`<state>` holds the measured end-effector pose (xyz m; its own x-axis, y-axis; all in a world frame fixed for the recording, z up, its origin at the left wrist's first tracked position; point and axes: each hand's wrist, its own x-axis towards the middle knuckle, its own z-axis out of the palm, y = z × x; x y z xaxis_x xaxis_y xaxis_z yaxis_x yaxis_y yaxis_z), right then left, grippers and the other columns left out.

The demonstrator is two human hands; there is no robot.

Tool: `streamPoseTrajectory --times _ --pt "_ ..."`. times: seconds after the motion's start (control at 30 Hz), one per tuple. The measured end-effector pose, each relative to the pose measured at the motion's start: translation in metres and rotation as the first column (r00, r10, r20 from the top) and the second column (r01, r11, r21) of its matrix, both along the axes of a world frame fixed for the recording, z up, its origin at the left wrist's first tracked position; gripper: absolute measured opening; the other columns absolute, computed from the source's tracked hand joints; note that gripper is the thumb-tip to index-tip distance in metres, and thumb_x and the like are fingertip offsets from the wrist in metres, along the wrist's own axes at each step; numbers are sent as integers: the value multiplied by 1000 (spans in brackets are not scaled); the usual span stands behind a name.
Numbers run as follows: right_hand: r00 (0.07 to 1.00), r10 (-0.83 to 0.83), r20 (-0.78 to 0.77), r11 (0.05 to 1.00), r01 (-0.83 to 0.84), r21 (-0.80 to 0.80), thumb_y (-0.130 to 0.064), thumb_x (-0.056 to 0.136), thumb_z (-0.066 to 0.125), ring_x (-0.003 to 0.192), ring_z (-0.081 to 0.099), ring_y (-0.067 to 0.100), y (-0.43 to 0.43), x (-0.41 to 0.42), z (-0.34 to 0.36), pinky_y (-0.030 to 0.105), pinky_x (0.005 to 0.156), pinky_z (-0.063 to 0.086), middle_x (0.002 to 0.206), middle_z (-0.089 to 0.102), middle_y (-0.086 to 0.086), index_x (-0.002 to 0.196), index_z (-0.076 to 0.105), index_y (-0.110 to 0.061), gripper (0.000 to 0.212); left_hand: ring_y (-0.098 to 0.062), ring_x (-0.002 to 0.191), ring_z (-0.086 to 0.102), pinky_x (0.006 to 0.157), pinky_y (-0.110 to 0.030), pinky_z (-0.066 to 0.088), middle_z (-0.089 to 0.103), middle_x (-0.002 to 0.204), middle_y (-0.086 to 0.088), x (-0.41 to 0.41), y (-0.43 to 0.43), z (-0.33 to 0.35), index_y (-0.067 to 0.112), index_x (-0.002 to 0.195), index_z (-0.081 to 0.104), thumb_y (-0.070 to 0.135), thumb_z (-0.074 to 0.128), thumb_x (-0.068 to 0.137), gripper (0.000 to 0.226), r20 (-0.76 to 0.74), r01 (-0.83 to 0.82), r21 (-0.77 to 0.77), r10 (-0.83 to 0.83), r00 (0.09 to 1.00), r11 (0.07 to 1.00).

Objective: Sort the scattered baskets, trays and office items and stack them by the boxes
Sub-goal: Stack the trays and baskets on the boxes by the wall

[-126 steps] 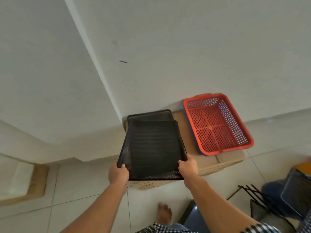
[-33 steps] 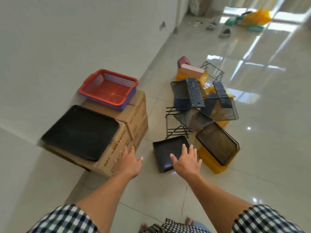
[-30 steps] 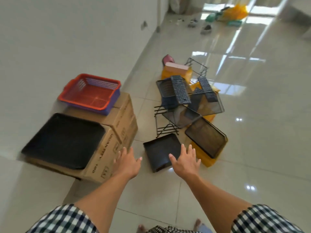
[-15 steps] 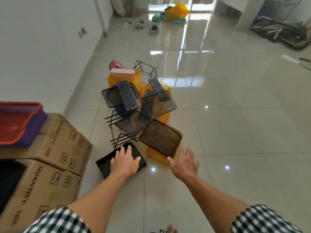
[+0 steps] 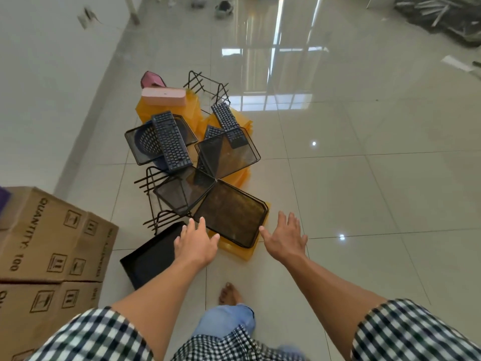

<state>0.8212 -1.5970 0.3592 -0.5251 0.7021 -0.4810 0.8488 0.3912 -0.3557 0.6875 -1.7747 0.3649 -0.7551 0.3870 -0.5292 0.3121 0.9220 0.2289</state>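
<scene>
A heap of office items lies on the tiled floor ahead. Nearest is a black mesh tray (image 5: 230,212) resting on a yellow tray (image 5: 234,250). A black solid tray (image 5: 149,254) lies on the floor to its left. My left hand (image 5: 196,242) hovers with fingers spread over the gap between the solid tray and the mesh tray. My right hand (image 5: 285,237) is spread just right of the mesh tray's corner. Neither hand holds anything. Farther back are more mesh trays (image 5: 227,155), a keyboard (image 5: 171,140) and a second keyboard (image 5: 227,122).
Stacked cardboard boxes (image 5: 49,241) stand at the left against the white wall. A black wire rack (image 5: 156,196) lies left of the heap, another wire rack (image 5: 208,86) and a pink box (image 5: 164,96) behind it. My bare foot (image 5: 230,295) is on the floor below my hands.
I set a black tray on the boxes, then turned right to the heap. Over the last second both empty hands moved forward and now flank the nearest mesh tray.
</scene>
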Motion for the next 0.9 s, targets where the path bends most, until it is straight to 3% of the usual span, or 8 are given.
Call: streamPoseTrajectory --times 0.27,0.5,0.57,0.67,0.9 --pt "993 103 60 995 -102 -17 -60 98 48 156 5 28 82 -73 -80 58 122 15 169 5 7 160 13 -22 81 -28 154 13 120 -50 20 11 168 -8 -50 66 -76 22 161 11 54 42 102 74 102 -77 -9 77 992 997" --pt "949 304 85 952 -305 2 -58 97 51 155 10 29 146 -139 -245 57 121 21 168 10 9 160 15 -20 82 -29 149 26 117 -50 27 21 165 -7 -81 93 -244 21 160 13 52 46 101 75 155 -282 -26 282 947 959" --pt "936 342 82 939 -344 4 -58 97 53 155 11 30 158 -154 -296 57 121 21 169 10 9 160 14 -19 83 -30 141 39 110 -47 37 35 157 -8 -87 99 -297 21 159 21 52 47 101 71 162 -336 -31 337 928 941" --pt "923 378 73 925 -380 19 -57 96 56 154 14 31 170 -175 -369 55 121 23 168 13 10 160 14 -18 86 -27 114 57 86 -38 47 57 134 -6 -93 106 -375 20 146 42 49 49 101 54 185 -417 -34 416 890 908" --pt "921 387 47 919 -390 59 -53 94 62 154 16 32 181 -200 -498 54 120 23 168 14 10 161 15 -19 89 -24 84 55 71 -35 44 66 105 -7 -94 113 -495 13 110 65 52 47 101 44 61 -484 -136 495 867 865"
